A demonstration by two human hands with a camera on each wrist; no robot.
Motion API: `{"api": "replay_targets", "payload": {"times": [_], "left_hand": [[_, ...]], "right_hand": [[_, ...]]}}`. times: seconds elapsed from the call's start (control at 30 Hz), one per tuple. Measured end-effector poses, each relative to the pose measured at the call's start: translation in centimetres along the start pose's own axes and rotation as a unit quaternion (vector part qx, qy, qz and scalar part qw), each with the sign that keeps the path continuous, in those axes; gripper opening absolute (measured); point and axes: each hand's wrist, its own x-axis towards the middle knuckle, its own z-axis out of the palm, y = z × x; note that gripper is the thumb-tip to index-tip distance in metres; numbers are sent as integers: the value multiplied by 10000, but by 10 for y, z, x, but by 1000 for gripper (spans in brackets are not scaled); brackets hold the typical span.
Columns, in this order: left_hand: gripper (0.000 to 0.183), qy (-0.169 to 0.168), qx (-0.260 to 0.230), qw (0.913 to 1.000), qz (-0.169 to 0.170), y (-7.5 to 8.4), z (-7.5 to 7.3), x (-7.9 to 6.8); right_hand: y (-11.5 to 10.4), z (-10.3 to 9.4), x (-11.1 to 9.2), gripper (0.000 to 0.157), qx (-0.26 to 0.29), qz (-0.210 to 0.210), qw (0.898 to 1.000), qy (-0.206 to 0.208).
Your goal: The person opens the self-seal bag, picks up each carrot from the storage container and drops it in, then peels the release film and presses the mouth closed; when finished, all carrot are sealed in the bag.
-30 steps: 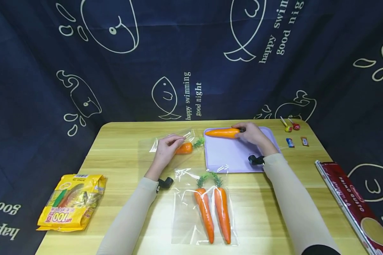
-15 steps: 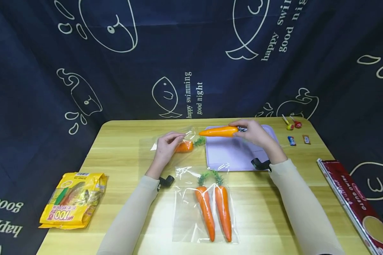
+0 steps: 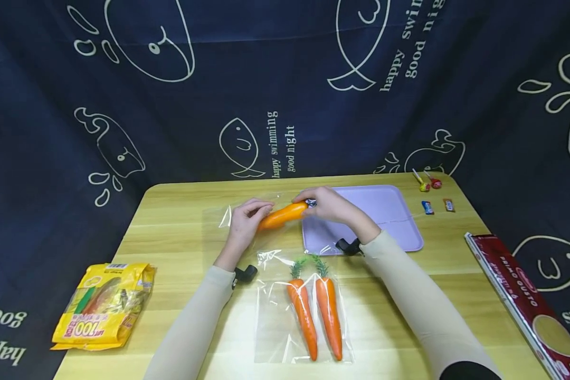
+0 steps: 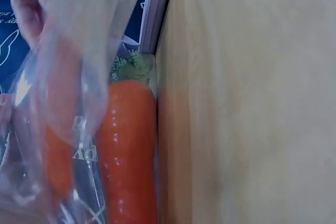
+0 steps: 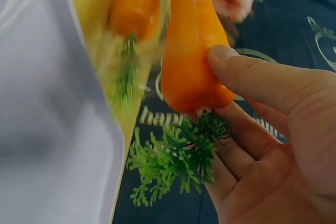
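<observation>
My right hand (image 3: 329, 205) grips an orange toy carrot (image 3: 285, 212) near its leafy top, thumb on one side and fingers on the other. The carrot's tip points left, at the mouth of a clear plastic bag (image 3: 215, 227). My left hand (image 3: 245, 221) pinches the edge of that bag. A second carrot (image 4: 128, 150) lies inside the bag; in the head view it is mostly hidden behind the held carrot. In the right wrist view the held carrot's green leaves (image 5: 173, 156) hang beside the palm. How far its tip reaches into the bag I cannot tell.
A lilac tray (image 3: 361, 221) stands right of the bag. Nearer lies another clear bag (image 3: 271, 327) with two carrots (image 3: 329, 316). A yellow packet (image 3: 104, 306) is at left, a red box (image 3: 522, 301) at right. Lollipops (image 3: 424, 186) and small wrapped sweets (image 3: 427, 207) lie back right.
My right hand has lifted the carrot off the tray and carried it left to the bag by my left hand. The left hand stays at the bag's edge.
</observation>
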Motion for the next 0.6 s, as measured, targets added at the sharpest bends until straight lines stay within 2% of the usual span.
{"api": "replay_targets", "payload": {"times": [0.13, 0.33, 0.47, 0.6], "left_hand": [[16, -26, 56, 10000, 65, 2, 2, -2], [16, 38, 168, 9998, 63, -21, 6, -2], [16, 103, 38, 9999, 113, -33, 8, -2], [18, 136, -53, 9995, 273, -35, 10, -2]], "right_hand": [[-9, 14, 15, 36, -138, -153, 9992, -337], [-13, 34, 29, 37, 12, -181, 9963, -844], [-13, 41, 33, 38, 218, -214, 9962, -812], [-11, 46, 35, 38, 69, -318, 9964, -778]]}}
